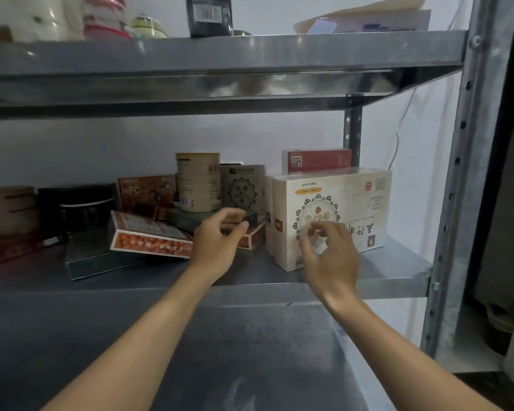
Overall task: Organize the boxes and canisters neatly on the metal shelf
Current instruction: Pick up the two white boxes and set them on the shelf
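Observation:
On the middle metal shelf (398, 269) a large white box (356, 200) with a round emblem stands upright at the right, with a red box (316, 160) behind it. My right hand (331, 252) hovers in front of the white box, blurred, fingers loosely curled and holding nothing. My left hand (217, 241) has curled fingers, with thumb and forefinger at the left edge of a small dark box (253, 219); whether they hold it is unclear. That box lies on an orange-patterned box (251, 241). A tan canister (198, 182) and a grey-green box (244, 188) stand behind.
To the left lie a tilted orange-berry box (149, 235), a red NFC box (144, 191), a flat dark green box (95, 261), a black canister (80, 203) and a brown round container (9, 209). The upper shelf (220, 51) holds jars and packets. A perforated post (457, 173) stands at the right.

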`<state>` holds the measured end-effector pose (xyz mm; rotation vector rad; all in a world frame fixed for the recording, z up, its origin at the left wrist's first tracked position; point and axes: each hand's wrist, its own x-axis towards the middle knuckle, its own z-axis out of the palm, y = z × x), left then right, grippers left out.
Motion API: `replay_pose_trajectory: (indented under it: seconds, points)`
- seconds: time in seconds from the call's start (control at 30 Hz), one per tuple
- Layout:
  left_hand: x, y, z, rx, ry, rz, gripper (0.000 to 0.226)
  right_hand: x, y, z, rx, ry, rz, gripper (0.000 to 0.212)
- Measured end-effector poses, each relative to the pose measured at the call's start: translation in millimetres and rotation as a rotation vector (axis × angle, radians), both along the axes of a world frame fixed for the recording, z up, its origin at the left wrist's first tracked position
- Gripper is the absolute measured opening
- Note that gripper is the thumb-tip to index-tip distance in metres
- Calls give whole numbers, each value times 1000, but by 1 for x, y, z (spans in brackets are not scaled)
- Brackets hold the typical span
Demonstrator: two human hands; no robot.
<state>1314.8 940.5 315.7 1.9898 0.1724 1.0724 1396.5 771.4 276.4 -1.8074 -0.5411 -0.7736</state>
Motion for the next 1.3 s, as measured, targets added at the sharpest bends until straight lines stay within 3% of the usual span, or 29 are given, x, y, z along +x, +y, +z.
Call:
replay_pose_trajectory:
  seconds: [0.23,0.37,0.57,0.73,1.0,1.17,1.3]
  points:
    - [-54,33,11,30,18,160,16,-45,42,15,-146,-122,220,25]
    - [-74,61,14,80,73,282,17,-58,70,23,-197,-24,340,29]
    - [-94,108,23,316,160,402,27,-64,111,42,-173,128,367,43]
    - [-87,159,28,307,276,275,39,-56,149,62,-30,169,395,47]
    - [-73,213,14,552,403,-31,70,-11,204,94,65,415,293,55]
    - [-78,231,14,555,389,-109,66,17,226,103,54,536,311,43]
    - [-91,242,16,474,353,-191,53,29,241,109,27,496,352,28]
